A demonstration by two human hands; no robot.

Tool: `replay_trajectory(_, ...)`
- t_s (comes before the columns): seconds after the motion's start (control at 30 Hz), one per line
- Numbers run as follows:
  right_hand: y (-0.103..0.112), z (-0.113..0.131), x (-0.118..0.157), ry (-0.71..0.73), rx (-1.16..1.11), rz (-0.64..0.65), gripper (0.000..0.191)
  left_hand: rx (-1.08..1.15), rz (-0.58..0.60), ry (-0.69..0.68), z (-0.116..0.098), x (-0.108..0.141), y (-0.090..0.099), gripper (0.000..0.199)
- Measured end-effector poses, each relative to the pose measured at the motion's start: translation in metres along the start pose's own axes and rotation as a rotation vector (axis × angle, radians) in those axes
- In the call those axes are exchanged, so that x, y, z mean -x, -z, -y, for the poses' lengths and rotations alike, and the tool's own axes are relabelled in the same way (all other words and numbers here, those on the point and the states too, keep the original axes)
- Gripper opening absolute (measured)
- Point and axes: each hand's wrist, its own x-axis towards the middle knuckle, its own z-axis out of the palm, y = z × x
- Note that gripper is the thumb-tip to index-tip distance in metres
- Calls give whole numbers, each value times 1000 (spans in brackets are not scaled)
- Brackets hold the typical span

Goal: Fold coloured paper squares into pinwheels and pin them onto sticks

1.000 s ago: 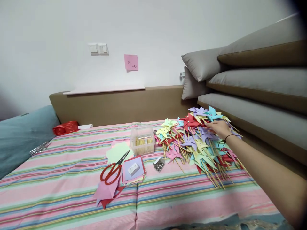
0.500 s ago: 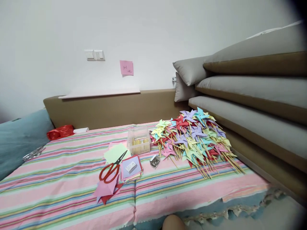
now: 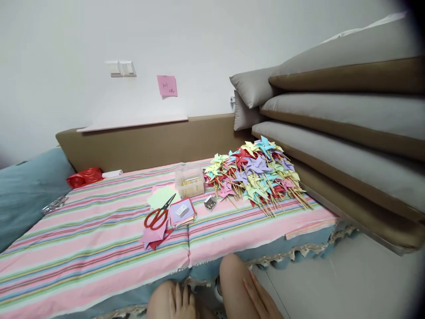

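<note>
My left hand [image 3: 182, 303] rests on my left knee at the bottom edge, fingers spread a little and nothing in it. My right hand [image 3: 260, 297] lies flat along my right knee, also holding nothing. Beyond the knees, on the striped cloth [image 3: 113, 248], red-handled scissors [image 3: 160, 214] lie across pale green paper [image 3: 161, 198] and pink paper [image 3: 154, 235]. A small white box [image 3: 182, 210] sits on a stack of coloured squares [image 3: 191, 217]. Behind is a clear box [image 3: 190, 182] with sticks in it, and a small container of metal pieces [image 3: 210, 203] is beside it.
A heap of paper pinwheels [image 3: 257, 166] on sticks lies at the right of the cloth. Grey cushions [image 3: 338, 110] are stacked behind it. A red plastic bag [image 3: 85, 177] and a white item [image 3: 112, 174] are at the back left.
The view has tilted down and shifted right, with the cloth's front edge and floor showing more. Both hands and both knees are now in view. A yellow pinwheel now shows atop the heap.
</note>
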Motion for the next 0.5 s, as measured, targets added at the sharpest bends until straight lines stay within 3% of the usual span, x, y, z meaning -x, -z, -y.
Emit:
replay_trajectory(0.17, 15, 12, 0, -16, 10, -25, 89, -5, -30, -20, -13, 9, 27, 40)
replay_trajectory(0.3, 10, 21, 1, -13, 9, -59, 87, -45, -86, -79, -27, 14, 46, 39)
replay_trajectory(0.4, -2, 16, 0, 82, -4, -40, 87, -67, -122, -99, -35, 17, 38, 34)
replay_trajectory(0.5, -13, 10, -2, 145, 11, -39, 85, -49, -156, -125, -41, 18, 13, 31)
